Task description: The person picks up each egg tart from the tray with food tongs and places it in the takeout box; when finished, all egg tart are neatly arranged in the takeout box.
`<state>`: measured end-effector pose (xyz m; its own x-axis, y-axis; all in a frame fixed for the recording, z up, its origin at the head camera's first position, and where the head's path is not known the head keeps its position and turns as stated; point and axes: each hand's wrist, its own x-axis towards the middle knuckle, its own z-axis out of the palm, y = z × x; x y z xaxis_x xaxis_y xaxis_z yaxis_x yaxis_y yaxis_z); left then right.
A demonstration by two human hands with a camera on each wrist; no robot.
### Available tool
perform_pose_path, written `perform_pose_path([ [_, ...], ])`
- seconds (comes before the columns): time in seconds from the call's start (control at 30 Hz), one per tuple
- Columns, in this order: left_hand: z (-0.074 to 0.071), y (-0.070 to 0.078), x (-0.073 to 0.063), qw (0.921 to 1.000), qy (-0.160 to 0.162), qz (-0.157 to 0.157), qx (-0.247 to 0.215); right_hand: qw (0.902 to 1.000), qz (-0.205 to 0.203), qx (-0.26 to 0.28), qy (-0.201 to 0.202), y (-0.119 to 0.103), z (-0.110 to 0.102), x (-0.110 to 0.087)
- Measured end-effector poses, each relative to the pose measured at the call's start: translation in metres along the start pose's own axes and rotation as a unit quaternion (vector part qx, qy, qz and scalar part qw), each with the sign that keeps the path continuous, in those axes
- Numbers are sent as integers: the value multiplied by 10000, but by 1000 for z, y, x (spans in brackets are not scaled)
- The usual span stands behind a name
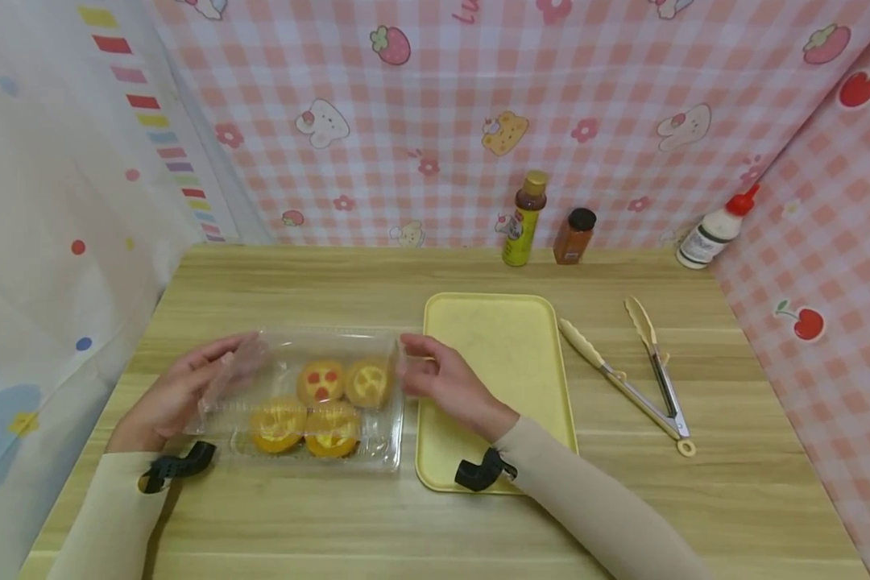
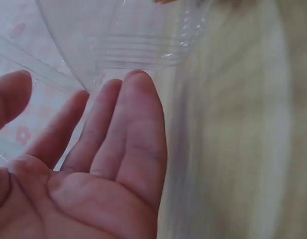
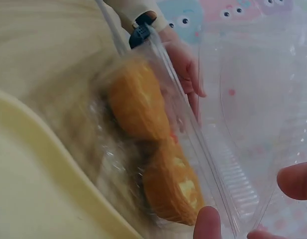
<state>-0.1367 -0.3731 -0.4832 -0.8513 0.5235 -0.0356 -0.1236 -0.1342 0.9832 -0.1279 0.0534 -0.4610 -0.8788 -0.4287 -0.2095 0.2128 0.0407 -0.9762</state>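
A clear hinged plastic box (image 1: 386,461) stands left of centre, its lid (image 1: 290,353) tilted up. Inside sit several egg tarts (image 1: 277,427), one topped with red pieces. At the box's left side is my left hand (image 1: 181,395). Its fingers extend straight, with the fingertips right at the clear plastic (image 2: 143,52) in the left wrist view. My right hand (image 1: 453,383) reaches over the tray's edge to the box's right side. Thumb and fingertips are spread apart by the lid's edge in the right wrist view, where flaky tarts (image 3: 138,102) show through the wall.
A pale yellow tray (image 1: 489,322) lies right of the box, under my right forearm. Beside it rest spread tongs (image 1: 638,399). Along the back stand a yellow-labelled bottle (image 1: 522,229) and a black-capped spice jar (image 1: 574,239); a red-capped squeeze bottle (image 1: 710,234) stands in the right corner.
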Motion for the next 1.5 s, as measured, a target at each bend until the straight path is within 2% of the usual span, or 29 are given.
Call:
perform_pose_path([
  [0.1, 4, -1, -8, 9999, -30, -30, -123, 9999, -37, -48, -110, 2, 2, -6],
  [0.2, 11, 0, -17, 9995, 213, -225, 104, 9997, -17, -132, -193, 4, 4, -12],
  [0.3, 18, 3, -24, 9937, 594, -486, 813, 9996, -3, -152, -251, 7, 6, -17],
  [0.43, 27, 5, -32, 9778, 827, -614, 1825, 9993, -1, -251, -285, 10, 8, -23],
  [0.57, 34, 4, -41, 9715, 811, -525, 2166, 9983, 49, -510, -281, 12, 11, -31],
  [0.83, 46, 3, -60, 9693, 960, -807, 2116, 9975, 119, -468, -512, 16, 17, -41],
  [1.03, 46, 0, -72, 9847, 508, -833, 1444, 9964, 375, -257, -714, 19, 19, -48],
  [1.13, 44, -1, -75, 9875, 289, -870, 1283, 9950, 484, -187, -852, 21, 20, -50],
  [1.27, 42, 1, -77, 9867, 93, -1137, 1155, 9923, 534, -186, -1102, 23, 20, -52],
  [1.4, 40, 3, -78, 9822, -24, -1480, 1157, 9894, 542, -225, -1329, 23, 21, -53],
  [1.5, 38, 4, -78, 9808, -252, -1573, 1121, 9856, 503, -410, -1562, 24, 21, -52],
])
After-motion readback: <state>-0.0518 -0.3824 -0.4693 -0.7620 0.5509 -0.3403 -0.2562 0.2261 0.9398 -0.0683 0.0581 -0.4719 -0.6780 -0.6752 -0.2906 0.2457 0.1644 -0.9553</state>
